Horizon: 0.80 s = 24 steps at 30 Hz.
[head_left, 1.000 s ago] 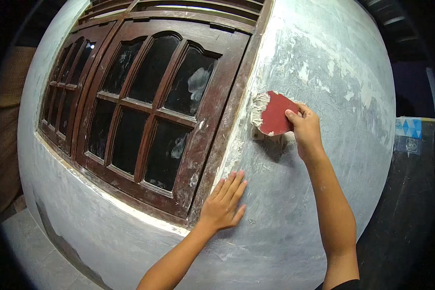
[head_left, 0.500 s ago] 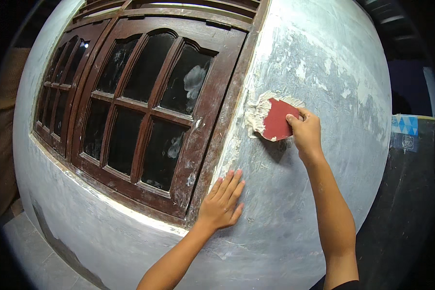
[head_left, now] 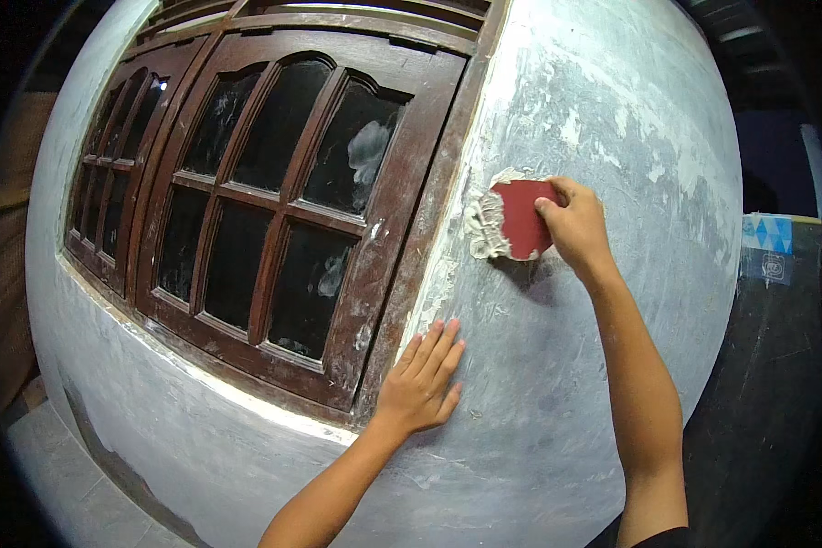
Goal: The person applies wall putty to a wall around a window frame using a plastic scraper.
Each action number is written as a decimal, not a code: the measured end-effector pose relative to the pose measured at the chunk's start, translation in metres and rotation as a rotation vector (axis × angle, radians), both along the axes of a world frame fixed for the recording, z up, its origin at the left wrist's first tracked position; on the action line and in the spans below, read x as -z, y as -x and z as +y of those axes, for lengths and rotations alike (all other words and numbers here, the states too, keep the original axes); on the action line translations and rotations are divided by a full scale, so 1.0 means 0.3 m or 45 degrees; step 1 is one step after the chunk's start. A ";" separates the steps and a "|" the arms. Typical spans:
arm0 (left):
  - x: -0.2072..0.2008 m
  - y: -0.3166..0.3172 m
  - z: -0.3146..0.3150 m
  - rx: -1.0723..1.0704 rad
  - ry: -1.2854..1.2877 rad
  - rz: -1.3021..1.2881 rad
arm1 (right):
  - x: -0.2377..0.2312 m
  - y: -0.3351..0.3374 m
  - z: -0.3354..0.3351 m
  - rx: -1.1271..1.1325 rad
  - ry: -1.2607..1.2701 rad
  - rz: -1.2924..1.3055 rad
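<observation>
My right hand (head_left: 575,224) grips a flat red putty scraper (head_left: 523,219) and holds it against the grey wall (head_left: 557,384), right of the window frame. Thick off-white putty (head_left: 487,224) is bunched along the scraper's left edge and smeared on the wall there. Lower down, my left hand (head_left: 420,379) lies flat on the wall beside the frame's edge, fingers stretched out, with nothing in it. The scraper's right edge is hidden behind my right fingers and thumb.
The brown wooden window (head_left: 338,215) with dark glass panes fills the left side. Patchy white areas (head_left: 648,137) mark the upper wall. A dark panel (head_left: 749,384) with a blue-and-white sticker (head_left: 767,235) stands at the right. Grey floor tiles (head_left: 55,475) show at the lower left.
The scraper has shifted slightly left and up, and my right hand has turned a little with it. My left hand stays in nearly the same place.
</observation>
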State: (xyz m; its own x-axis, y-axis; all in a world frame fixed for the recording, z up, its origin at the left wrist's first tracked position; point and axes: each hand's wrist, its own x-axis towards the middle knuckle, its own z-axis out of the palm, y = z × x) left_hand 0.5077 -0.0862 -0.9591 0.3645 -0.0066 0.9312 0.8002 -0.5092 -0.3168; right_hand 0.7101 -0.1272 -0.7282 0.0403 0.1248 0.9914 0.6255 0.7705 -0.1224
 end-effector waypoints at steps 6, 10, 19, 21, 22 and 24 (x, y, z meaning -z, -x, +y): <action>0.004 0.007 0.007 -0.024 -0.013 -0.003 | -0.016 -0.016 -0.010 -0.144 -0.032 0.001; 0.002 0.011 0.006 -0.005 0.012 0.000 | -0.018 0.001 0.019 -0.063 -0.008 -0.176; 0.003 0.010 0.008 0.014 0.002 -0.004 | -0.059 -0.007 0.013 -0.138 0.030 -0.286; 0.006 0.005 0.005 0.008 0.004 0.001 | -0.090 -0.034 0.015 -0.100 0.039 -0.222; 0.006 0.003 0.005 -0.001 0.005 0.001 | -0.107 -0.044 0.008 -0.066 0.047 -0.163; 0.004 0.004 0.008 -0.006 -0.006 -0.001 | -0.119 -0.057 -0.016 -0.118 0.003 -0.115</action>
